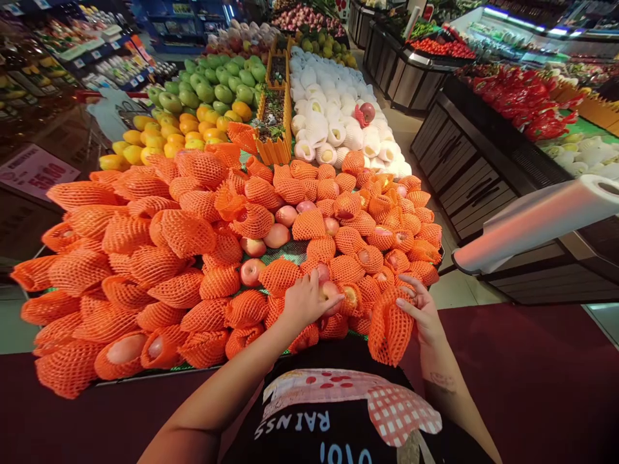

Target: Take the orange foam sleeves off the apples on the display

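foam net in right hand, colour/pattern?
Orange, diamond-mesh foam net, held by the right hand. Head view shows it best.

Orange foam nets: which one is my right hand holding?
The net hanging off the front edge of the display, pinched by your right hand; the rest lie on top.

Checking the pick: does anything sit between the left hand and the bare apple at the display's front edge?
Nothing visible: the left hand touches the apple; the right hand holds a foam net beside it.
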Action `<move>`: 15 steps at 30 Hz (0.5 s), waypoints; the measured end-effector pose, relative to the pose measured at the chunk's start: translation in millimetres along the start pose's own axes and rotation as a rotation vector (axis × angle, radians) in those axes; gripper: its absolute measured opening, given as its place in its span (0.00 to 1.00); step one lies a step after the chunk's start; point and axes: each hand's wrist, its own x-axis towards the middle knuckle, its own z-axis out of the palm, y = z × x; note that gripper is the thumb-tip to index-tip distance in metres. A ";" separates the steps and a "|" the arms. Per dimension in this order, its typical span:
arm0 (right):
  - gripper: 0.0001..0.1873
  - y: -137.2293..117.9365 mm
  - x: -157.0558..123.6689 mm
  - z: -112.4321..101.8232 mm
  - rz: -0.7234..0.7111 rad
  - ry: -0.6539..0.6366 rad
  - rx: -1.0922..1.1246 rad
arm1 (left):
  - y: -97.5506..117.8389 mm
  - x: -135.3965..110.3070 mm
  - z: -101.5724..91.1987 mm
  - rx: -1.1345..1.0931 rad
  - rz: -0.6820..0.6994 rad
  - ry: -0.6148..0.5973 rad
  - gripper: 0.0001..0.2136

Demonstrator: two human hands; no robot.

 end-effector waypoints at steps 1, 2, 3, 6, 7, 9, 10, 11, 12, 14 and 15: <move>0.26 1.0 0.6 1.9 0.002 -0.009 -0.007 | -2.2 -2.1 1.1 -0.013 0.028 0.019 0.41; 0.25 2.3 0.9 4.3 0.010 -0.027 -0.014 | -4.5 -4.7 2.5 -0.027 0.054 0.040 0.39; 0.25 3.9 0.6 7.0 0.024 -0.054 -0.022 | -6.8 -7.9 3.9 -0.046 0.081 0.066 0.37; 0.24 9.5 -4.1 17.9 0.096 -0.221 -0.033 | -11.6 -21.0 4.4 -0.189 0.201 0.161 0.27; 0.23 11.4 -6.8 22.4 0.117 -0.284 -0.020 | -12.0 -26.4 3.1 -0.274 0.262 0.176 0.23; 0.22 14.9 -12.4 32.6 0.162 -0.387 0.048 | -10.8 -37.1 -1.0 -0.494 0.409 0.117 0.18; 0.23 16.5 -14.9 38.1 0.181 -0.420 0.092 | -9.3 -41.9 -3.1 -0.611 0.481 0.044 0.17; 0.23 18.0 -16.8 43.5 0.196 -0.444 0.132 | -7.6 -46.0 -4.6 -0.725 0.538 -0.037 0.18; 0.23 19.3 -18.0 48.6 0.211 -0.468 0.163 | -5.7 -49.0 -5.4 -0.830 0.572 -0.107 0.19; 0.23 21.3 -18.0 57.4 0.239 -0.516 0.205 | -2.7 -52.1 -4.6 -1.007 0.585 -0.184 0.19; 0.22 22.0 -16.9 60.8 0.249 -0.528 0.220 | -2.0 -52.3 -3.3 -1.081 0.571 -0.188 0.17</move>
